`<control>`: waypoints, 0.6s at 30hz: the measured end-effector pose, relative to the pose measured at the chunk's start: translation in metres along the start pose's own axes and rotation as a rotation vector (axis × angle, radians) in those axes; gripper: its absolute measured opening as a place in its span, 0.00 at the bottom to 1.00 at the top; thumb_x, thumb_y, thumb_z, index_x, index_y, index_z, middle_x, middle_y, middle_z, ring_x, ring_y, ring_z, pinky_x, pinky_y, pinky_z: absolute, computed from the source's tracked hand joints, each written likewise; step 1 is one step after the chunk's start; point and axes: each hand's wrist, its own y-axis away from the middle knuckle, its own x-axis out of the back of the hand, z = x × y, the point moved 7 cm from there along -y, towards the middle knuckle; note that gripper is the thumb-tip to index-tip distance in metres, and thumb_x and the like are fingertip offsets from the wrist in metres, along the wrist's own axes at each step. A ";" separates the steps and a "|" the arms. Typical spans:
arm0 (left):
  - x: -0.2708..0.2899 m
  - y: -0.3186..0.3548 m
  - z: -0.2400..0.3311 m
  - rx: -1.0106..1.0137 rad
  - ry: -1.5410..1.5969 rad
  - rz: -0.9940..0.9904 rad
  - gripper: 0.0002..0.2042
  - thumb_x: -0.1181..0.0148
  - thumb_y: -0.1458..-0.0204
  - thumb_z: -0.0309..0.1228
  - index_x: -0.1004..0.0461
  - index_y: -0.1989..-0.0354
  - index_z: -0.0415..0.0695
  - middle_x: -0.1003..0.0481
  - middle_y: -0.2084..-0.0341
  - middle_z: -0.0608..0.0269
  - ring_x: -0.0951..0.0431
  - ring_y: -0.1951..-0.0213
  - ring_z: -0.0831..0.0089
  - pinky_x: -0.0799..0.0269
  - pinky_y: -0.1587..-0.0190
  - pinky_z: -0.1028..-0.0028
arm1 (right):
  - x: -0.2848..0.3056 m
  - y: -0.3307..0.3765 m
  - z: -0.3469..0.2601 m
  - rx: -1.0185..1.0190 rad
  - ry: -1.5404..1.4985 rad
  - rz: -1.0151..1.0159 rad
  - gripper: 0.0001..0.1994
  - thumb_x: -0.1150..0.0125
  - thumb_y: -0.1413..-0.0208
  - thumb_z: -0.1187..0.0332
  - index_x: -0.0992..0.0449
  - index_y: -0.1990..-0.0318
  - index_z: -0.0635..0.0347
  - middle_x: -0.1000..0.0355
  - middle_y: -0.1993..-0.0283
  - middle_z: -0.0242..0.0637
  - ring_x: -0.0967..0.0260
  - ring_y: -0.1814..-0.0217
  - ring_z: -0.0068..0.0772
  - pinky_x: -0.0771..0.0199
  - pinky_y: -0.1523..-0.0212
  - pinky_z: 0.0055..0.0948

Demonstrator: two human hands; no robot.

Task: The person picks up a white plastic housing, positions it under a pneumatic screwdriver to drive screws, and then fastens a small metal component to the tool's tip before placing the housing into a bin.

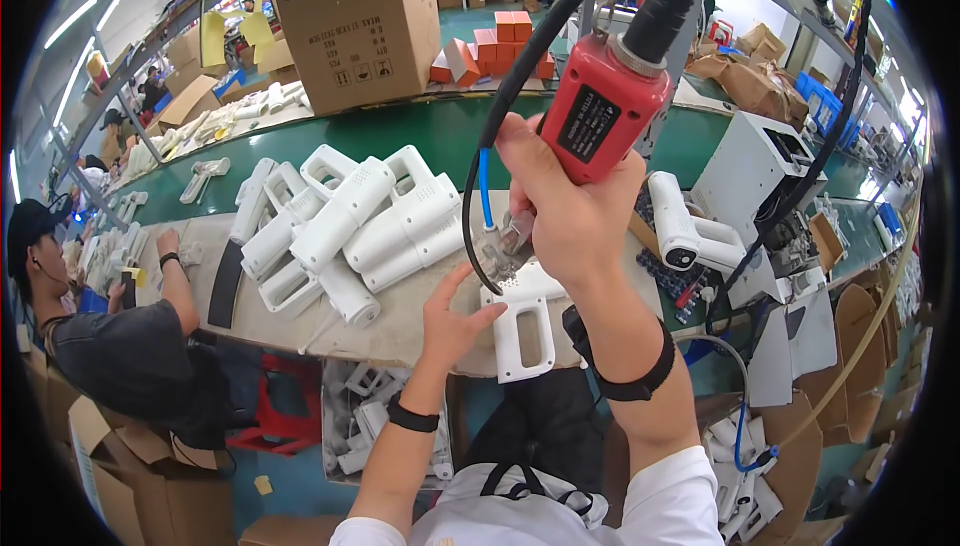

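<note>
My right hand point(578, 211) is wrapped round a red power screwdriver point(610, 106) that hangs from a thick black cable. A clear fitting with a blue tube point(486, 191) sits at its lower end, just over a white plastic housing point(523, 321) with a looped handle. That housing lies at the table's near edge, partly hidden by the hand and tool. My left hand point(452, 314) is beside it with thumb and forefinger spread, the thumb tip at the housing's edge. Left of it lies a pile of similar white housings point(350, 221).
A white device with a handle point(690, 226) lies to the right beside a heap of dark screws point(668, 281). Behind stand a cardboard box point(355, 26) and orange boxes point(490, 51). A co-worker point(120, 336) works at the left. Boxes of white parts point(375, 426) sit below the table.
</note>
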 end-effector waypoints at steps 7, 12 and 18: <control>-0.001 0.005 -0.003 0.069 -0.165 -0.062 0.36 0.25 0.68 0.35 0.32 0.47 0.37 0.31 0.47 0.52 0.33 0.43 0.63 0.40 0.40 0.67 | 0.008 -0.006 -0.001 0.007 -0.016 0.083 0.10 0.34 0.50 0.68 0.27 0.72 0.66 0.35 0.87 0.30 0.41 0.90 0.18 0.46 0.90 0.18; -0.003 0.006 -0.009 0.063 -0.135 -0.073 0.37 0.24 0.68 0.35 0.33 0.45 0.37 0.32 0.46 0.51 0.34 0.42 0.62 0.41 0.39 0.67 | 0.010 -0.008 -0.003 0.021 -0.013 0.059 0.10 0.34 0.49 0.69 0.27 0.71 0.66 0.36 0.87 0.29 0.42 0.90 0.18 0.46 0.90 0.18; 0.001 0.007 -0.008 -0.018 -0.154 -0.026 0.34 0.25 0.68 0.34 0.32 0.49 0.40 0.28 0.52 0.57 0.31 0.48 0.67 0.38 0.44 0.65 | 0.009 -0.007 0.001 0.012 0.029 0.051 0.08 0.36 0.48 0.70 0.28 0.70 0.65 0.36 0.87 0.30 0.41 0.90 0.18 0.46 0.90 0.18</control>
